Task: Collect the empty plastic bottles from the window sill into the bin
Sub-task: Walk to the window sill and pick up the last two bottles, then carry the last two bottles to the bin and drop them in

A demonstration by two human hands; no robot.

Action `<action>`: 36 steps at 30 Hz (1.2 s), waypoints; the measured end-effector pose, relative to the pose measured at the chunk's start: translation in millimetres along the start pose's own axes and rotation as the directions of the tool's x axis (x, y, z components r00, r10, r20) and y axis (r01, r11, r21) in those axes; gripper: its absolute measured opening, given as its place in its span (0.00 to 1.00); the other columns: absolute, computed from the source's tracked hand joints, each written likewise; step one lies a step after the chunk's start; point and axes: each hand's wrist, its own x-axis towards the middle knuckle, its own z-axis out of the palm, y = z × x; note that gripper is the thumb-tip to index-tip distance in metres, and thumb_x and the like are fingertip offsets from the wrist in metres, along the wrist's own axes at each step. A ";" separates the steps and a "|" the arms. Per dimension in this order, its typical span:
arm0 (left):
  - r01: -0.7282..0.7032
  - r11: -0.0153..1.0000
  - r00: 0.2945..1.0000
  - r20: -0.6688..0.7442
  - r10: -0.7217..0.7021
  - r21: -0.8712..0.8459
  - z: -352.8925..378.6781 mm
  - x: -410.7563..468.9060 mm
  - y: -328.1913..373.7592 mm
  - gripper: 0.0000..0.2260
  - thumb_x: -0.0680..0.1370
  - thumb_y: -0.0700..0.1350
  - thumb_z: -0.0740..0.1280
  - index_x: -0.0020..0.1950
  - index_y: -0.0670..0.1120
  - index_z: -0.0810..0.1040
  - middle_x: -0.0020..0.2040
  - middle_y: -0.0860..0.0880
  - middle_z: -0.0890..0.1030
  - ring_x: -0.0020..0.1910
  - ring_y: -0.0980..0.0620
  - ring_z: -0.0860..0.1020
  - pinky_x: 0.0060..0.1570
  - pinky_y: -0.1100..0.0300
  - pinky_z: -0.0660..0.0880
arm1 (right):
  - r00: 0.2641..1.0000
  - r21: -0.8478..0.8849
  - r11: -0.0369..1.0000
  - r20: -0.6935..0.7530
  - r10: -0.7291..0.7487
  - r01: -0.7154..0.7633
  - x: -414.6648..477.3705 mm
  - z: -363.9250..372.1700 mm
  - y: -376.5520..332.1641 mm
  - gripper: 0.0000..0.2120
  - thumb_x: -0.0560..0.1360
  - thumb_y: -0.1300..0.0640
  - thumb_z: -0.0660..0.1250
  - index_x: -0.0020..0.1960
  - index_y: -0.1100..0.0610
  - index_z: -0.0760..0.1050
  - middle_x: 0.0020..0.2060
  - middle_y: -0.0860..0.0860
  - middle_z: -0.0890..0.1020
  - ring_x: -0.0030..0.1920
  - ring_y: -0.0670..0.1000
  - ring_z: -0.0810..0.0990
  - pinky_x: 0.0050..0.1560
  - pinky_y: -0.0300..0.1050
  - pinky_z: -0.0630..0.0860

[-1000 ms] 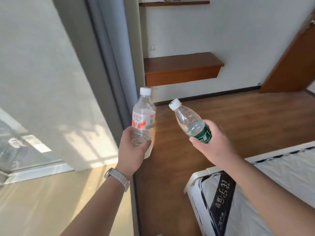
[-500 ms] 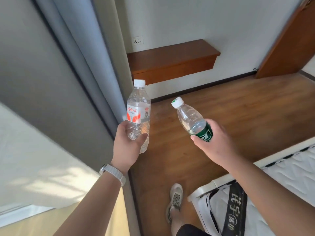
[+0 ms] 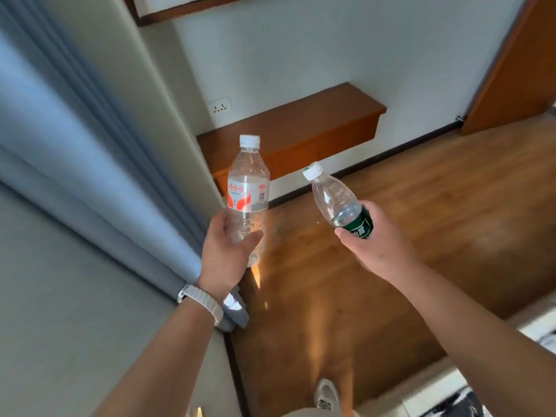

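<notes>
Room: wood floor [image 3: 406,236], blue curtain [image 3: 60,152] on the left, no bin in sight.
Left hand [image 3: 224,257]: grip closed round the lower body of the red-label bottle [image 3: 248,188], upright, cap on.
Right hand [image 3: 376,239]: grip closed on the green-label bottle [image 3: 340,203], tilted left.
Handling: probably feather-light, thin plastic, crushes easily.
Hold: mid-body is fine, go easy.

Red-labelled clear bottle [image 3: 248,194]: white cap, empty, upright, held aloft. Green-labelled clear bottle [image 3: 340,203]: white cap, tilted left, held aloft.
</notes>
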 end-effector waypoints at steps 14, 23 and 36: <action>-0.066 0.983 0.925 0.359 0.125 -0.174 155.6 147.9 61.9 0.21 0.74 0.45 0.74 0.64 0.50 0.73 0.58 0.54 0.80 0.57 0.53 0.79 0.56 0.55 0.79 | 0.957 -0.036 0.985 -0.247 0.153 -0.167 113.5 -72.3 71.8 0.23 0.68 0.39 0.70 0.60 0.42 0.69 0.48 0.40 0.76 0.45 0.40 0.77 0.41 0.39 0.76; -0.078 0.971 0.810 0.553 0.195 -0.228 276.4 286.5 115.8 0.24 0.74 0.50 0.75 0.66 0.57 0.68 0.57 0.62 0.78 0.54 0.61 0.80 0.40 0.71 0.75 | 0.854 -0.053 0.930 -0.418 0.309 -0.363 239.7 -123.9 96.9 0.23 0.68 0.39 0.70 0.60 0.41 0.68 0.48 0.40 0.76 0.45 0.41 0.77 0.45 0.46 0.78; -0.138 0.938 0.561 0.755 0.339 -0.318 450.6 366.3 198.5 0.19 0.73 0.48 0.76 0.59 0.59 0.73 0.51 0.59 0.83 0.48 0.60 0.83 0.43 0.65 0.80 | 0.628 0.067 0.845 -0.640 0.444 -0.530 312.8 -207.4 168.5 0.28 0.68 0.38 0.70 0.64 0.45 0.69 0.52 0.41 0.75 0.49 0.41 0.75 0.43 0.37 0.71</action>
